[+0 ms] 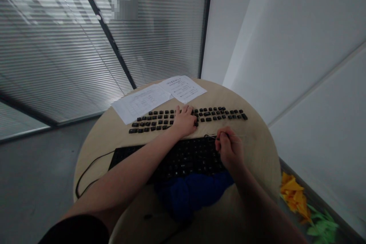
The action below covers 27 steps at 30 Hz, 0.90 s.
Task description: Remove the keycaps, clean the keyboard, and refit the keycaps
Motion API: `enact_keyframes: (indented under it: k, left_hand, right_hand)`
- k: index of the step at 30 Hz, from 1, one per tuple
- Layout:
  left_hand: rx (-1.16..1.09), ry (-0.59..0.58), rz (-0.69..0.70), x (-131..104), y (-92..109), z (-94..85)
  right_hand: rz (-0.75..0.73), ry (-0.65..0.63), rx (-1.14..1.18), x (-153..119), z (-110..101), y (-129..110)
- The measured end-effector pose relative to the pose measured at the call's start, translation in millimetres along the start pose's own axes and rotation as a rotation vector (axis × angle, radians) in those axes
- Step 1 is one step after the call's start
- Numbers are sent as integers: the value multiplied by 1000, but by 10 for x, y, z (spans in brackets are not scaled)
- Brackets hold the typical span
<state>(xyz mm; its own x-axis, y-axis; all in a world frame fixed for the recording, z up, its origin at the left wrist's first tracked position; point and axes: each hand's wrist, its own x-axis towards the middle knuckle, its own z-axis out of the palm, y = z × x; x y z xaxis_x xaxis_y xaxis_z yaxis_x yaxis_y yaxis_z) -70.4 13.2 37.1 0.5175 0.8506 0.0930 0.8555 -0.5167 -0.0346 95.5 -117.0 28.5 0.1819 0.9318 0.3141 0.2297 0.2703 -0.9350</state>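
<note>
- Loose keys (207, 114): lie in rows on the far part of the counter (257, 141); the rows run left to right.
- Keyboard (187, 156): lies on the near side of the rows, its long axis also roughly left to right.
- Left hand (184, 122): lies over the middle of the rows, nearer to the loose keys than the right. Fingers are loosely spread; whether they pinch a key cannot be told.
- Right hand (230, 146): is at the keyboard's far right part. Fingers are closed around a thin wire tool (210, 136), which points left over the keyboard's far edge.
</note>
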Motion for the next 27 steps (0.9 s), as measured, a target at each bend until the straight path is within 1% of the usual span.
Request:
enact_keyframes:
  k: [4, 9, 11, 14, 18, 22, 27]
  left_hand:
    - [-39, -17, -15, -77, -10, -95]
    - [-136, 134, -95, -342, -148, -236]
    - [-157, 152, -98, -394, -187, -238]
    - [-143, 117, -25, -349, -172, -177]
    - [-102, 63, 83, -184, -106, -77]
    - [-70, 17, 112, -77, -110, -17]
    - [-50, -9, 135, -32, -125, 27]
  right_hand:
    - [-12, 23, 19, 5, -6, 46]
    - [3, 4, 61, -5, 4, 35]
    - [6, -11, 57, -9, 21, 29]
    - [-4, -13, 13, -6, 49, 48]
    - [-24, 3, -31, 8, 65, 90]
    - [-29, -12, -49, 15, 62, 109]
    - [-43, -38, -49, 7, 56, 98]
